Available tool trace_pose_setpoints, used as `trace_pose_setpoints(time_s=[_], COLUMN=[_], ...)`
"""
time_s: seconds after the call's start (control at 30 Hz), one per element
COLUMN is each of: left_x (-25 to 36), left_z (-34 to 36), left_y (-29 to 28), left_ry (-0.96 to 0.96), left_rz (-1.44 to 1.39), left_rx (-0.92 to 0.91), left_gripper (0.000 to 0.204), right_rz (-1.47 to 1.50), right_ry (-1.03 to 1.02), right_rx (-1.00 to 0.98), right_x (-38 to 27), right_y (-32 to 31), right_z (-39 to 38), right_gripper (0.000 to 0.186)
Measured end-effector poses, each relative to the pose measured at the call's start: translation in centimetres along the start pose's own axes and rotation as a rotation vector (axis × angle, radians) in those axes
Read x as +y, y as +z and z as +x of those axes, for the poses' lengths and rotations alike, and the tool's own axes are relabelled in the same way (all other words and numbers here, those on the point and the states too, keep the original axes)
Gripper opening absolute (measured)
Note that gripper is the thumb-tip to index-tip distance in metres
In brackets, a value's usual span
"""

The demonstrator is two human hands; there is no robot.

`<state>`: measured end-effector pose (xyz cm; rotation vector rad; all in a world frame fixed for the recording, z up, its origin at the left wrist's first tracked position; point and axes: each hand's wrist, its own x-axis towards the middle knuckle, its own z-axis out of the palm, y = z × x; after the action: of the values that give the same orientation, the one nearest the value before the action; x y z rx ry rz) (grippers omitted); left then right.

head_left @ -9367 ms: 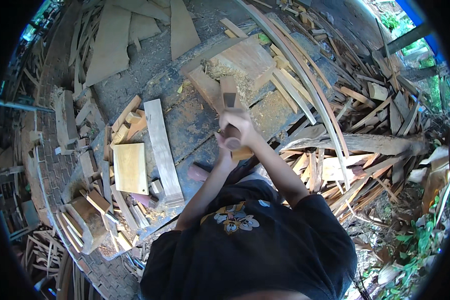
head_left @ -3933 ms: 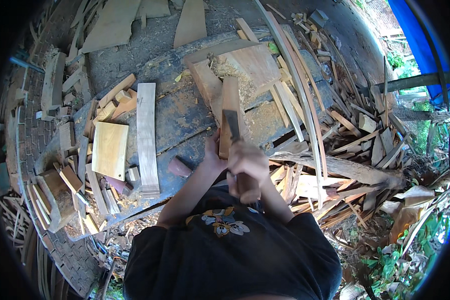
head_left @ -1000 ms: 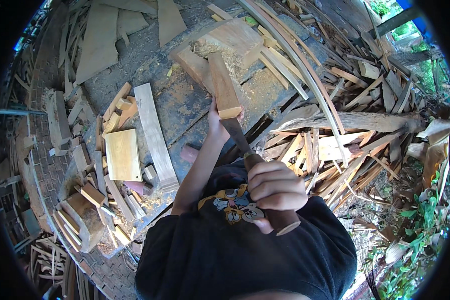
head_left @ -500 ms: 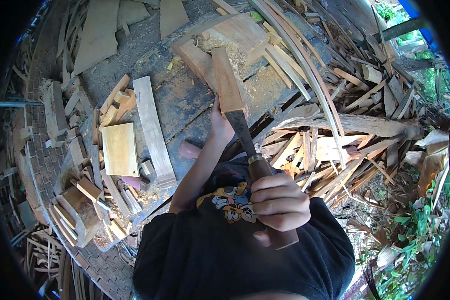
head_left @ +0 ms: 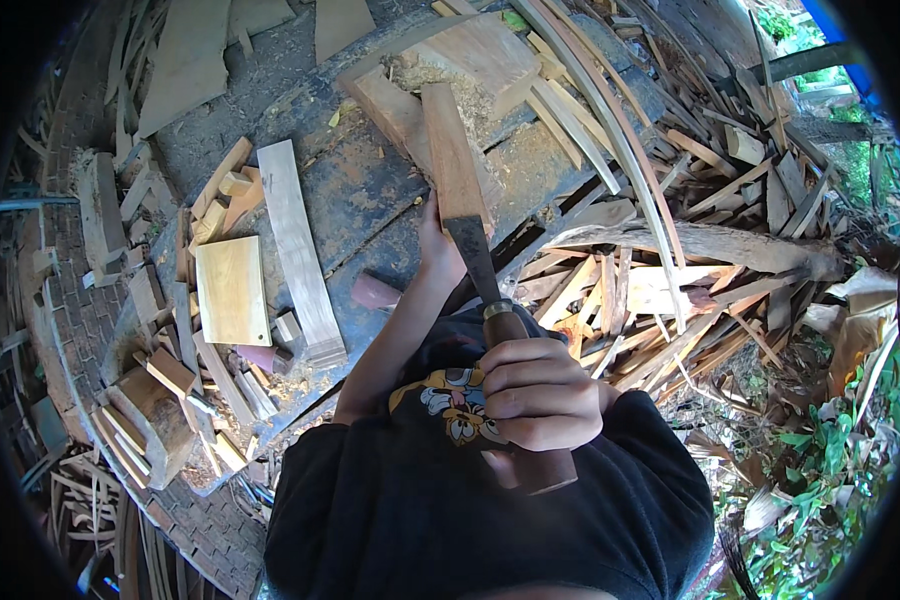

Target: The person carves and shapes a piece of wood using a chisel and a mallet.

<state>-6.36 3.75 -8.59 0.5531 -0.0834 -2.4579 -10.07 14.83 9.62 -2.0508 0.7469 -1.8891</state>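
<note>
Head view: Right hand (head_left: 540, 395) closed in a fist round the handle of a chisel (head_left: 475, 258), in front of the shirt (head_left: 490, 530); blade points up and away, meeting the near end of the block (head_left: 450, 165) in line of sight. Butt left projecting below the fist; full-fist hold presumably for control. Left hand (head_left: 442, 250) at the block's near left side, apparently supporting it; fingers mostly hidden by wood, so closure cannot be told. Block slants away over the table (head_left: 360, 200), far end at the notched slab (head_left: 485, 50), likely a brace. Unclear: whether block touches slab or merely overlaps it; whether the blade tip touches wood. Right forearm largely hidden.
</note>
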Motion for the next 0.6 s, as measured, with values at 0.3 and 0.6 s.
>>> trace_pose_setpoints(time_s=[0.3, 0.6], left_x=[-0.3, 0.0], left_z=[1.2, 0.1], left_y=[-1.5, -0.8], left_ry=[-0.113, -0.012], left_rz=[-0.069, 0.036], left_rx=[0.014, -0.119], left_gripper=[0.052, 0.045], right_rz=[-0.159, -0.129], right_ry=[0.048, 0.057], right_rx=[-0.107, -0.075], right_x=[3.1, 5.5], right_y=[-1.3, -0.8], right_z=[-0.4, -0.3], right_gripper=[0.015, 0.015])
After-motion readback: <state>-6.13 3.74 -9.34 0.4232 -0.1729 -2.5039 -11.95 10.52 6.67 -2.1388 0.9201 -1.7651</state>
